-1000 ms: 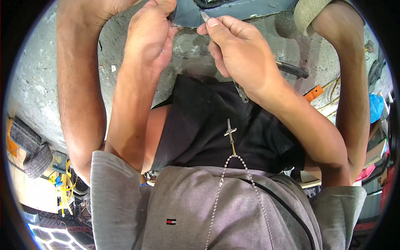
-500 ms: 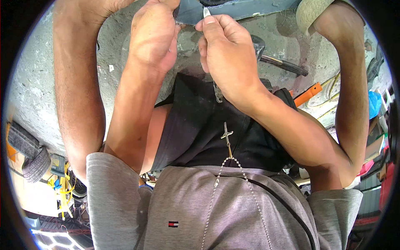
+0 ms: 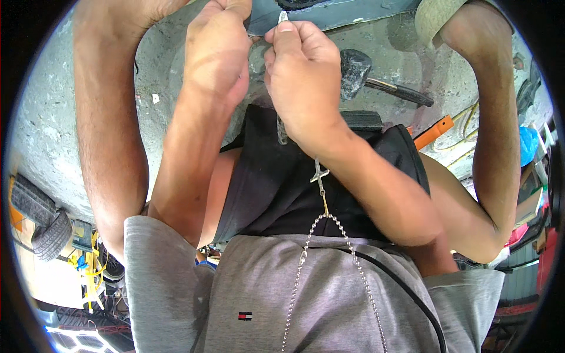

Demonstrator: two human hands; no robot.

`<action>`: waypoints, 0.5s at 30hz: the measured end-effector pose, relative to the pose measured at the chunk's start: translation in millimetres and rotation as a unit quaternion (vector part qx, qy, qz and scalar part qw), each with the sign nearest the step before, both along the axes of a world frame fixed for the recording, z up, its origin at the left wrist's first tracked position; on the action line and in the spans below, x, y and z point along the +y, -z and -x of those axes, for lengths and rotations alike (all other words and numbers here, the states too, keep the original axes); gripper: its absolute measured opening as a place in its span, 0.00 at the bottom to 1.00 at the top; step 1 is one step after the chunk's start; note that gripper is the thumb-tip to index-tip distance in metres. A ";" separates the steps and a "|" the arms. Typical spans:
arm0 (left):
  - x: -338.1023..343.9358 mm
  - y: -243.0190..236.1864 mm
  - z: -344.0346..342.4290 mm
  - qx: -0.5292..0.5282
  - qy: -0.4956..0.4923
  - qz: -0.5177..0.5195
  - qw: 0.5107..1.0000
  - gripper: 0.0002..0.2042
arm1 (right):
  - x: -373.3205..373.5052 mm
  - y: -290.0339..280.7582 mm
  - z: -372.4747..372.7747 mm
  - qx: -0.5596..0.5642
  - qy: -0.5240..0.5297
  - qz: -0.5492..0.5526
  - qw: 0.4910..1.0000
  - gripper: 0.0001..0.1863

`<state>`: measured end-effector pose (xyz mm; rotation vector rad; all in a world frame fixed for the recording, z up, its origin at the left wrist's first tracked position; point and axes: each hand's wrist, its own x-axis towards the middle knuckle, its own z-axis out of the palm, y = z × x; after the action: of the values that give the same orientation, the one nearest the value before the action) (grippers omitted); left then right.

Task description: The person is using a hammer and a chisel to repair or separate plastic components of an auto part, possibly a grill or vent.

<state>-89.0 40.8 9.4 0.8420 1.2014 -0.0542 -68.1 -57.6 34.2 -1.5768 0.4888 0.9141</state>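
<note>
A slim metal tool (image 3: pixel 282 130) with a flat pale tip is in my right hand (image 3: pixel 306 79), its fingers closed around the middle. The tip rests at or just over a grey-blue panel (image 3: pixel 347 15) at the top edge, close to a black rough patch (image 3: pixel 294 3) on it. The tool's other end sticks out below my palm. To the left, my left hand (image 3: pixel 218 56) is closed beside the panel's left end. Its fingertips are partly cut off by the top edge, so what they hold is hidden.
A black-headed mallet (image 3: pixel 356 73) lies on the concrete floor (image 3: pixel 170 70) right of my right hand. Beyond it are an orange bar (image 3: pixel 434 132) and a yellowish cord (image 3: pixel 465 132). My bare legs flank the work. A cross pendant (image 3: pixel 319 175) hangs below my right wrist.
My right hand has shifted a little left with the metal tool, its tip sliding left along the panel. More of the mallet head shows now. My left hand has barely moved.
</note>
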 end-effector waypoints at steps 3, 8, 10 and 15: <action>-4.9 -6.0 -5.2 0.045 0.023 -0.046 0.998 0.11 | 0.6 7.0 -0.2 -0.079 -0.021 0.058 0.995 0.13; -10.4 -7.7 -13.2 0.023 -0.012 -0.057 0.998 0.11 | -2.2 3.3 -14.2 -0.179 -0.115 0.107 0.971 0.13; -7.8 -3.4 -10.3 0.015 -0.007 -0.058 0.998 0.11 | -5.3 3.7 -14.1 -0.232 -0.170 0.144 0.947 0.16; -7.9 3.8 -7.0 0.012 -0.002 -0.052 0.999 0.12 | -10.0 7.1 -14.5 -0.276 -0.185 0.150 0.931 0.13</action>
<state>-81.9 33.0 5.6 0.9322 1.2360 0.0020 -53.6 -67.6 27.0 -2.1573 -0.0835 0.6373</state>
